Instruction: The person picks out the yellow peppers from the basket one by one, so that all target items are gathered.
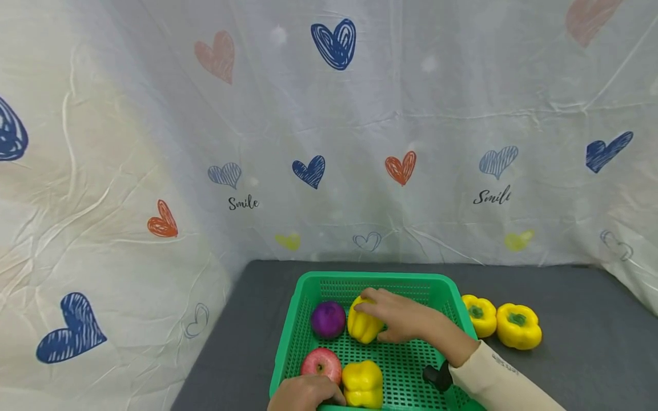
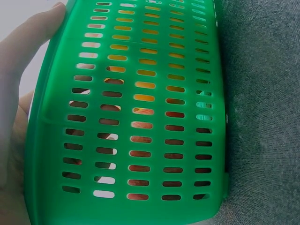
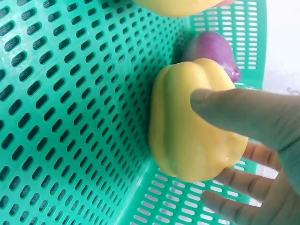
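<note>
A green plastic basket (image 1: 406, 365) with slotted walls stands on the dark table. My right hand (image 1: 396, 314) reaches inside and holds a yellow bell pepper (image 3: 197, 126), thumb on one side and fingers on the other. Beside that pepper, near the far left corner, lies a purple onion (image 1: 328, 319). My left hand (image 1: 305, 394) grips the basket's near rim, close to a red apple (image 1: 321, 364) and a second yellow bell pepper (image 1: 362, 383). In the left wrist view, the basket's slotted wall (image 2: 140, 126) hides part of this hand.
Two more yellow bell peppers (image 1: 518, 326) sit on the table (image 1: 591, 342) just right of the basket. A pale cloth printed with hearts (image 1: 360, 131) hangs behind the table and along its left side. A black wrist camera (image 1: 437, 378) is on the right wrist.
</note>
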`<state>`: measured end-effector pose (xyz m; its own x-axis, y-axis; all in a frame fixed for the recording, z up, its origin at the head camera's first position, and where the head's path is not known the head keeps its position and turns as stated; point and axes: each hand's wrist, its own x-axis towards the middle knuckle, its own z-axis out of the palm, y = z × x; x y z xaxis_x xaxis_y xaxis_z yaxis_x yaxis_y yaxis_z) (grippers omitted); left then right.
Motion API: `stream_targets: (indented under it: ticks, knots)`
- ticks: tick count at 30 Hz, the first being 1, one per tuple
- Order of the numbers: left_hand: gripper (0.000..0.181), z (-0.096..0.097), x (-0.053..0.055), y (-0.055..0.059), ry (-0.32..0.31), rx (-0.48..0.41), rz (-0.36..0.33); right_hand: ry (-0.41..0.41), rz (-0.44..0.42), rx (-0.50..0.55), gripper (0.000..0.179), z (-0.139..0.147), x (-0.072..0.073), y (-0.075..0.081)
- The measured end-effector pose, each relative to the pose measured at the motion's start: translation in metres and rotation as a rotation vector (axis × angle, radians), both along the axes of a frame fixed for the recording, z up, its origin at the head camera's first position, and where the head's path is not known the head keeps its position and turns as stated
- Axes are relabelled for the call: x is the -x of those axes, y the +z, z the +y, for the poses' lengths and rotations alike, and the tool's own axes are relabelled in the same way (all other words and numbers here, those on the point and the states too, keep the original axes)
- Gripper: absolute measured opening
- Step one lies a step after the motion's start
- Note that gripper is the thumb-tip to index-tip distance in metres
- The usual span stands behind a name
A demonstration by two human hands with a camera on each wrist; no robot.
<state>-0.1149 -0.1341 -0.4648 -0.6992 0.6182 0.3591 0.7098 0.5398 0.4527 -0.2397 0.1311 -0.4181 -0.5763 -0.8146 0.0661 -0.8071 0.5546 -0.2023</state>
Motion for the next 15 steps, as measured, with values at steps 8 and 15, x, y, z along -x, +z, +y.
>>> stream_targets:
  ticks: [8, 15]
  knots:
    - [0.016, 0.0, 0.0008, 0.0005, 0.005, 0.004, 0.008, -0.068, 0.003, 0.047, 0.049, 0.0041, 0.0039, -0.0011]
    - [0.013, 0.0006, -0.0007, -0.0005, 0.011, -0.017, 0.033, -0.037, -0.159, 0.047, 0.043, 0.0018, 0.0036, -0.0043]
